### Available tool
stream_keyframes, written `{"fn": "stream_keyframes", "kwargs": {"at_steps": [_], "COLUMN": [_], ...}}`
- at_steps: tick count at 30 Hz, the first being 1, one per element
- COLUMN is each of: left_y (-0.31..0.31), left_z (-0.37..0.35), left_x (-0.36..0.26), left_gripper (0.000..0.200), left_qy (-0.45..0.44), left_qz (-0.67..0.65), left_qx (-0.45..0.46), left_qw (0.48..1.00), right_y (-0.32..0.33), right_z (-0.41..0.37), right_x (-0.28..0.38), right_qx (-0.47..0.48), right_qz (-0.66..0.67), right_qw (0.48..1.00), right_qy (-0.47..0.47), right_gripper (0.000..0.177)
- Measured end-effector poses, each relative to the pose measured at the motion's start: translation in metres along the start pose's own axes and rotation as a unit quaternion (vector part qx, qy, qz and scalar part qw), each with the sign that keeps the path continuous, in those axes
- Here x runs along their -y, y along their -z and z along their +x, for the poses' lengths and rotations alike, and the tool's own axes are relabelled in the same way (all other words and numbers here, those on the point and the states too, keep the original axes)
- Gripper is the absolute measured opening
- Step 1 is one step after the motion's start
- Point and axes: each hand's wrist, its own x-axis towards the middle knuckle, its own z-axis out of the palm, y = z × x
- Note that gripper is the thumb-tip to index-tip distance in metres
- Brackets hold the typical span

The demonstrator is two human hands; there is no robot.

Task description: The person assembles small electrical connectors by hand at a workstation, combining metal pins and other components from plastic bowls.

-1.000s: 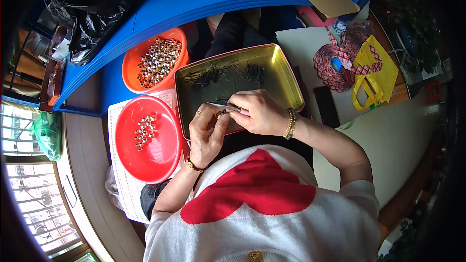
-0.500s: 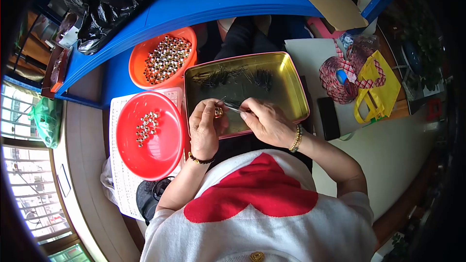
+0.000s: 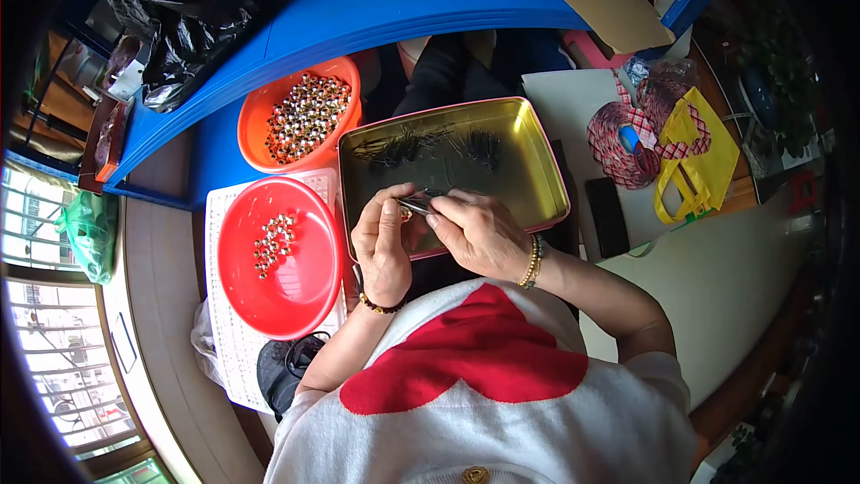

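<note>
Right hand (image 3: 475, 235) squeezed tweezers (image 3: 414, 205); left hand (image 3: 383, 246) pinched a bead (image 3: 405, 213), I think. I saw few in the red bowl (image 3: 309, 282), lots in the orange bowl (image 3: 252, 133).

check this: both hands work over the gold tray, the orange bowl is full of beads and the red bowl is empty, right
The red bowl is not empty: the head view shows a cluster of beads in it. The rest holds: left hand and right hand, gripping a thin metal tool, work over the gold tray; the orange bowl is full.
</note>
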Motion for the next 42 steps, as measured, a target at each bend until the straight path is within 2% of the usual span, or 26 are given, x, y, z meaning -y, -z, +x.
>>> {"fn": "stream_keyframes", "kwargs": {"at_steps": [10,14,20,26,29,30,31,32,33,34,37,40,41,42], "left_y": [-0.004,-0.001,0.017,0.019,0.023,0.025,0.026,0.027,0.027,0.022,0.021,0.019,0.019,0.02], "left_z": [-0.001,0.005,0.01,0.014,0.011,0.012,0.013,0.014,0.015,0.013,0.016,0.021,0.022,0.02], "left_x": [-0.005,-0.018,-0.012,-0.018,-0.021,-0.023,-0.024,-0.024,-0.025,-0.035,-0.038,-0.038,-0.039,-0.039], "left_gripper": [0.029,0.038,0.039,0.029,0.022,0.017,0.018,0.02,0.022,0.029,0.031,0.032,0.032,0.032], "left_qy": [0.023,0.084,0.18,0.184,0.178,0.157,0.04,-0.078,-0.194,-0.237,-0.352,-0.381,-0.386,-0.296], "left_qz": [-0.023,-0.023,-0.108,-0.055,0.025,0.088,0.192,0.292,0.385,0.47,0.511,0.524,0.53,0.47], "left_qx": [0.032,0.065,0.12,0.132,0.128,0.107,0.13,0.15,0.166,0.171,0.195,0.21,0.213,0.194], "left_qw": [0.999,0.994,0.97,0.973,0.975,0.978,0.972,0.941,0.887,0.833,0.76,0.732,0.724,0.809], "right_y": [-0.001,-0.004,0.001,0.007,0.013,0.015,0.018,0.02,0.023,0.025,0.031,0.042,0.044,0.045], "right_z": [-0.004,-0.004,-0.003,-0.004,-0.006,-0.007,-0.008,-0.008,-0.008,-0.008,0.0,0.012,0.012,0.013], "right_x": [-0.006,-0.011,-0.012,-0.013,-0.01,-0.009,-0.007,-0.005,-0.001,0.003,0.008,0.018,0.019,0.019], "right_qx": [-0.008,-0.013,-0.016,0.005,0.038,0.057,0.077,0.102,0.127,0.151,0.187,0.253,0.245,0.236], "right_qz": [-0.081,-0.098,-0.117,-0.14,-0.144,-0.143,-0.141,-0.123,-0.105,-0.086,0.011,0.092,0.079,0.066], "right_qw": [0.996,0.994,0.991,0.987,0.986,0.986,0.985,0.986,0.986,0.985,0.98,0.944,0.949,0.953], "right_qy": [0.038,0.047,0.068,0.081,0.076,0.07,0.063,0.036,0.009,-0.017,-0.064,-0.191,-0.184,-0.177], "right_gripper": [0.014,0.013,0.011,0.013,0.015,0.015,0.015,0.017,0.018,0.02,0.021,0.025,0.025,0.026]}}
